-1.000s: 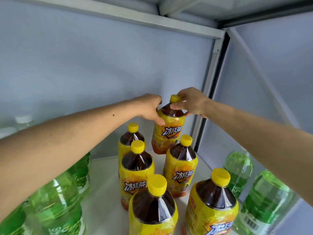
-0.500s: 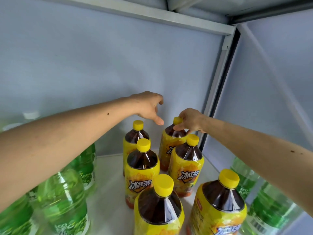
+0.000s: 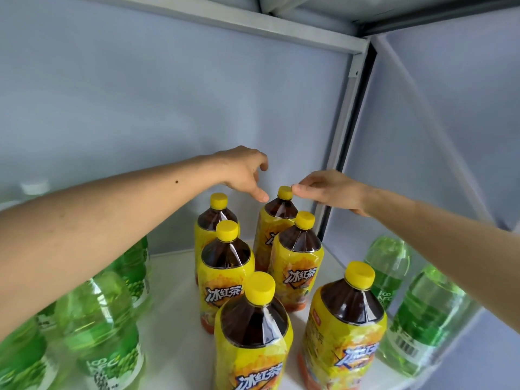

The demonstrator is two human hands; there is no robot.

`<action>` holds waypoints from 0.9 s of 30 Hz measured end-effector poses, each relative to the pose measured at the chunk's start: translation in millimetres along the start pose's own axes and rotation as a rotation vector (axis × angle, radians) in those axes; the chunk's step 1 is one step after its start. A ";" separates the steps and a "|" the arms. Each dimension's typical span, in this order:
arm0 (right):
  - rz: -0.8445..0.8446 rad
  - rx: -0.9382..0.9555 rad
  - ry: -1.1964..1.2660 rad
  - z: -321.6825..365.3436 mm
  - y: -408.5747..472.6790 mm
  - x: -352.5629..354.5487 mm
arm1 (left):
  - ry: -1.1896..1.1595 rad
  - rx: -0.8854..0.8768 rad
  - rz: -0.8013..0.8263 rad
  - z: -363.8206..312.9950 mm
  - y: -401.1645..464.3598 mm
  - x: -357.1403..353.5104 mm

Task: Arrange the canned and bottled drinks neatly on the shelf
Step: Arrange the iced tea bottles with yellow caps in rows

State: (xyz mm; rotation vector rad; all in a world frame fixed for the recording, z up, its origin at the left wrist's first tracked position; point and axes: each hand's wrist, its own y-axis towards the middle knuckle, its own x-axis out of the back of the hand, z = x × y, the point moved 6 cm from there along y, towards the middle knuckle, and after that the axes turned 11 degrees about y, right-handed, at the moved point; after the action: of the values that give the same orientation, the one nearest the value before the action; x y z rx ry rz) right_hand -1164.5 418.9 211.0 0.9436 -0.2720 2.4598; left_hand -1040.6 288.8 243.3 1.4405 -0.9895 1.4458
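1. Shelf board [image 3: 174, 280]: white, flat, bare down the strip between the green bottles and the tea bottles.
2. Back wall [image 3: 168, 108]: pale blue-grey panel, plain.
3. Side wall [image 3: 450, 136]: same pale panel, meeting the back at a grey metal post [image 3: 344, 130] with a dark gap beside it.
4. Upper frame rail [image 3: 253, 23]: grey metal bar running across overhead.
5. Iced-tea bottles, six, yellow labels and yellow caps, upright in two columns of three on the board. Rear right bottle [image 3: 277, 220] stands in the back corner near the post; rear left bottle [image 3: 216, 218] is just beside it.
6. My right hand [image 3: 332, 192]: fingers loose and extended, fingertips [image 3: 298, 189] touching the side of the rear right bottle's cap [image 3: 285, 192], not wrapped around it.
7. My left hand [image 3: 244, 173]: fingers spread and slack, holding nothing, hovering above and between the two rear caps.
8. Green bottles, left group [image 3: 98, 311]: on the board under my left forearm, blurred.
9. Green bottles, right pair [image 3: 422, 308]: they appear to stand beyond the side panel; I cannot tell on what.
10. White-capped bottle [image 3: 35, 187]: far left, mostly hidden.
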 end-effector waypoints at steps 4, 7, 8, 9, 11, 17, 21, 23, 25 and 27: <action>0.218 -0.038 -0.009 -21.0 -21.0 -22.5 | -0.003 -0.016 -0.004 -4.8 0.5 1.7; 0.199 0.048 0.015 -25.4 -16.5 -30.6 | -0.015 -0.033 0.002 -10.2 1.2 -1.1; 0.192 0.074 0.006 -23.8 -15.9 -30.7 | -0.020 -0.040 0.003 -12.1 1.0 -2.2; 0.189 0.094 -0.011 -21.9 -15.9 -30.7 | -0.028 -0.047 0.007 -14.1 0.8 -4.0; 0.167 0.104 -0.047 -19.4 -16.0 -28.6 | -0.048 -0.071 0.032 -19.6 -0.7 -9.6; 0.135 0.045 -0.024 -1.0 -20.0 -12.6 | -0.067 -0.154 0.109 -35.1 -4.9 -25.0; 0.125 0.069 0.039 16.2 -25.8 7.5 | -0.098 -0.204 0.130 -42.8 -5.7 -27.9; 0.105 0.086 0.064 23.5 -27.1 15.5 | -0.114 -0.217 0.122 -47.9 -6.7 -27.2; 0.093 0.100 0.083 28.7 -27.2 20.8 | -0.121 -0.206 0.081 -51.1 -6.5 -25.6; 0.093 0.109 0.098 31.3 -26.8 23.2 | -0.134 -0.188 0.027 -51.9 -6.1 -23.8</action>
State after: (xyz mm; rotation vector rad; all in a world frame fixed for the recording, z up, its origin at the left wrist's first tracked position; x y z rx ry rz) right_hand -1147.9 439.6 250.1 0.8697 -0.1525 2.6196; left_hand -1052.5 339.1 218.0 1.4041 -1.1992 1.2514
